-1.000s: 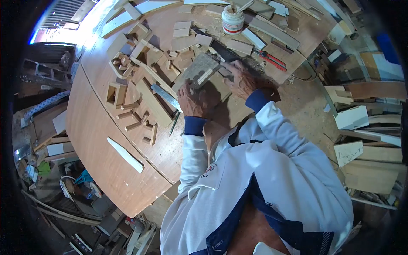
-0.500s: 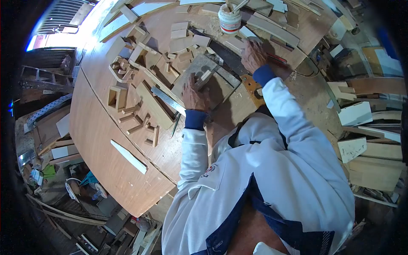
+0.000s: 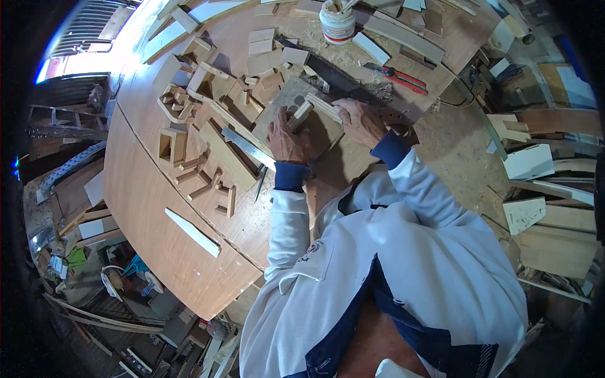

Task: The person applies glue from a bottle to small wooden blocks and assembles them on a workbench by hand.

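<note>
My left hand (image 3: 288, 142) rests on a flat grey board (image 3: 287, 94), its fingers closed on a small wooden block (image 3: 302, 116). Close on the right, my right hand (image 3: 362, 123) grips a short wooden strip (image 3: 324, 108) between thumb and fingers. The strip's far end meets the block's upper end in this view, the two forming an angle. Pliers with red handles (image 3: 403, 80) lie beyond my right hand. A metal ruler-like strip (image 3: 247, 148) lies left of my left wrist.
A white tub (image 3: 338, 24) with sticks in it stands at the back. Left of the board are small wooden box frames (image 3: 172, 145) and several offcuts (image 3: 205, 184). A pointed white piece (image 3: 192, 232) lies near the table's left edge. Stacked boards (image 3: 558, 246) stand at the right.
My right hand has come back from beside the pliers to the board, bringing the wooden strip against the block. My left hand stays in place with the block.
</note>
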`<action>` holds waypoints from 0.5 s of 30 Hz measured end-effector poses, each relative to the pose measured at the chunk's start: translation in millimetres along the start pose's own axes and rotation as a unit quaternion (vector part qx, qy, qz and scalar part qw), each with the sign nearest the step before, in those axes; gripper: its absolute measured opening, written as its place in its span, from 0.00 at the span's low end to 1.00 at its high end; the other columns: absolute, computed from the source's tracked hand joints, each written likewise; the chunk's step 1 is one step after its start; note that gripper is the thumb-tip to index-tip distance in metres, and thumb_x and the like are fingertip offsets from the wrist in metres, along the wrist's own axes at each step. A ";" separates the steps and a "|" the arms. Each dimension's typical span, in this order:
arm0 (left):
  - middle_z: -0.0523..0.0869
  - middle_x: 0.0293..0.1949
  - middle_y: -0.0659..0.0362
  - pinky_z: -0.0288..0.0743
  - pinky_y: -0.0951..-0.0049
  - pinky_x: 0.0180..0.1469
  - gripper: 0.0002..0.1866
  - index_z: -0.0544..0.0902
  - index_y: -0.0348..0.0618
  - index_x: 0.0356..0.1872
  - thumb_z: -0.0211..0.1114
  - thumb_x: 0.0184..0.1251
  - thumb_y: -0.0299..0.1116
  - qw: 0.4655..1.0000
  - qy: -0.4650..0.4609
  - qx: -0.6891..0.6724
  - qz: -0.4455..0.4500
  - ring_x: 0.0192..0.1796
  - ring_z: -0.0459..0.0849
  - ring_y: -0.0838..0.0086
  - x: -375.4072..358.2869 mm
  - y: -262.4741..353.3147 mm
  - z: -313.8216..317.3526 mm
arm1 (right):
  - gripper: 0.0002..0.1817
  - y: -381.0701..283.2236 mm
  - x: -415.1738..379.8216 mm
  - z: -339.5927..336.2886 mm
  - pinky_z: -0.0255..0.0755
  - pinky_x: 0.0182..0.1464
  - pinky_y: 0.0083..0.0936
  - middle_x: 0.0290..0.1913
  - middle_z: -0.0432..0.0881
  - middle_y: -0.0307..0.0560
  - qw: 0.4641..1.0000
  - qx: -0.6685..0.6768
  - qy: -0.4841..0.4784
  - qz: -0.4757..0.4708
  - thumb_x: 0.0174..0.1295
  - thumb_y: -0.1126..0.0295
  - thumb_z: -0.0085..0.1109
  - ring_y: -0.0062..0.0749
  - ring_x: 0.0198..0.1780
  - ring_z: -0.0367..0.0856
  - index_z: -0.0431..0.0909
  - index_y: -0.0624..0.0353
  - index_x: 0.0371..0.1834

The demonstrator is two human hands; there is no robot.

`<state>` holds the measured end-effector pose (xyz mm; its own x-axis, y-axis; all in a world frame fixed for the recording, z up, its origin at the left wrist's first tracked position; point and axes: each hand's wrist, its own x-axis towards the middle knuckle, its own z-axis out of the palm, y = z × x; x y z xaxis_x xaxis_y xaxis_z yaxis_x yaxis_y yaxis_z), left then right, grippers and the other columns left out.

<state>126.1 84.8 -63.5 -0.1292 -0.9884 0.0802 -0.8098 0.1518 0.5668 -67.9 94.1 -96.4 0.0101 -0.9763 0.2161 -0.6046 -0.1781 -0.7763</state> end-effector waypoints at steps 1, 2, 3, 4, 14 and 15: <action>0.80 0.49 0.52 0.59 0.56 0.64 0.36 0.65 0.44 0.60 0.67 0.45 0.30 1.000 -0.001 -0.006 0.002 0.55 0.74 0.53 -0.2 0.5 -0.1 | 0.12 -1.4 -0.1 -1.0 0.72 0.40 0.42 0.38 0.79 0.60 1.000 0.000 0.001 0.001 0.64 0.65 0.47 0.55 0.39 0.77 0.75 0.61 0.38; 0.80 0.49 0.52 0.59 0.56 0.64 0.36 0.65 0.44 0.60 0.67 0.45 0.30 1.000 -0.001 -0.007 0.003 0.55 0.74 0.53 -0.2 0.7 0.1 | 0.12 -2.7 -0.1 -2.2 0.72 0.41 0.42 0.40 0.78 0.58 0.999 -0.021 -0.010 -0.028 0.64 0.65 0.46 0.54 0.41 0.77 0.76 0.61 0.38; 0.80 0.49 0.52 0.59 0.56 0.64 0.36 0.65 0.44 0.60 0.67 0.45 0.31 1.000 -0.003 -0.009 0.002 0.55 0.74 0.53 0.1 0.6 0.1 | 0.12 -7.3 1.4 -4.9 0.72 0.42 0.41 0.42 0.77 0.57 0.997 -0.042 -0.020 -0.056 0.64 0.65 0.46 0.52 0.43 0.77 0.76 0.60 0.37; 0.80 0.49 0.52 0.59 0.56 0.64 0.36 0.65 0.44 0.60 0.67 0.45 0.31 1.000 -0.004 -0.011 0.001 0.54 0.74 0.53 0.4 0.7 0.1 | 0.12 -12.5 2.1 -7.8 0.72 0.42 0.41 0.42 0.77 0.57 0.997 -0.042 -0.019 -0.056 0.64 0.65 0.46 0.52 0.43 0.77 0.76 0.60 0.37; 0.80 0.50 0.53 0.62 0.56 0.60 0.35 0.66 0.44 0.59 0.68 0.44 0.29 1.000 0.002 -0.008 -0.013 0.55 0.72 0.52 1.7 -1.4 3.1 | 0.21 -20.1 6.1 -1.0 0.70 0.50 0.40 0.46 0.75 0.60 0.993 -0.092 -0.070 -0.013 0.55 0.63 0.55 0.53 0.46 0.75 0.72 0.63 0.49; 0.80 0.49 0.53 0.63 0.56 0.59 0.35 0.66 0.44 0.59 0.68 0.44 0.29 1.000 0.005 0.001 0.000 0.55 0.73 0.52 1.6 -3.1 3.9 | 0.22 -22.7 8.2 0.1 0.70 0.51 0.41 0.47 0.76 0.60 0.992 -0.098 -0.081 -0.010 0.54 0.63 0.55 0.54 0.46 0.76 0.72 0.61 0.51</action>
<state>126.2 82.8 -68.3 -0.1229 -0.9885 0.0886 -0.8105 0.1515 0.5659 -54.0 90.2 -77.1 0.1414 -0.9826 0.1201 -0.7463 -0.1855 -0.6392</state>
